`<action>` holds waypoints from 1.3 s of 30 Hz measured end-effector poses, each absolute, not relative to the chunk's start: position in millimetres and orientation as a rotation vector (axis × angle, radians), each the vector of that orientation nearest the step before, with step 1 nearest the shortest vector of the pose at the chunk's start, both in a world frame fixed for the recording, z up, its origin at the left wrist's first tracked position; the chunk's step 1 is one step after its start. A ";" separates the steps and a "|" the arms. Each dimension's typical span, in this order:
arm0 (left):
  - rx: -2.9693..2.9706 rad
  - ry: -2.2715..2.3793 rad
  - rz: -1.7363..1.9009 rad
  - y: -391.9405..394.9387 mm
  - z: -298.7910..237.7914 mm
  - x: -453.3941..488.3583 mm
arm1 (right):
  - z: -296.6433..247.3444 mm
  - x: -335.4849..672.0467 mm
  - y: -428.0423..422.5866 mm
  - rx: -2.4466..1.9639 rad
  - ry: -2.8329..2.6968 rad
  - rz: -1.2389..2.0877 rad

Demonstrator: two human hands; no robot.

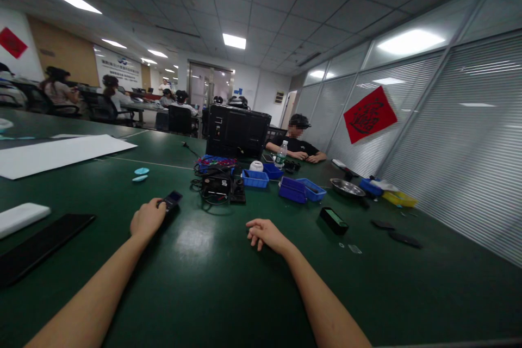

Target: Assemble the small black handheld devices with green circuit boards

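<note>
My left hand (147, 218) is closed around a dark handheld device with a small screen (173, 199), keeping it at or just over the green tabletop (196, 288). The device's lower part is hidden under my fingers. To the right, my right hand (267, 234) is low over the table, its fingers loosely bent and apart, with nothing visible in them. A black soldering-station-like box with cables (216, 187) stands beyond and between my hands. Two light-blue pieces (141, 174) lie past my left hand.
Blue bins (255, 179), a baseball (256, 166), a water bottle (281, 153) and a black monitor (238, 129) stand ahead. Right are a black box with a green inside (333, 220) and a metal bowl (347, 188). Left lies a black slab (44, 244). A person (299, 141) sits opposite.
</note>
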State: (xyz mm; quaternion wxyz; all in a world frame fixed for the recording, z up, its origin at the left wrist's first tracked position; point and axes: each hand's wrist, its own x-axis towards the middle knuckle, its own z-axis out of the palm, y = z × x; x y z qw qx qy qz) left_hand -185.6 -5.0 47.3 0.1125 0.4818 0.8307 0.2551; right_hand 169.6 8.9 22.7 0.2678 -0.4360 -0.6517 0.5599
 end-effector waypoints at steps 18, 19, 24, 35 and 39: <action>1.120 2.631 0.873 -11.1 49.8 -212.4 | 18.4 170.2 11.9 -1.168 -1.779 1.490; 1.113 2.639 0.877 -12.1 50.3 -213.2 | 17.5 170.3 12.5 -1.171 -1.780 1.488; 1.104 2.652 0.879 -14.3 52.6 -209.6 | 17.5 170.3 12.5 -1.169 -1.777 1.501; 1.201 2.604 0.796 -11.3 54.0 -204.4 | 13.3 170.8 15.5 -1.173 -1.778 1.494; 1.337 2.537 0.703 -11.8 57.3 -195.6 | 14.2 171.1 14.9 -1.167 -1.789 1.492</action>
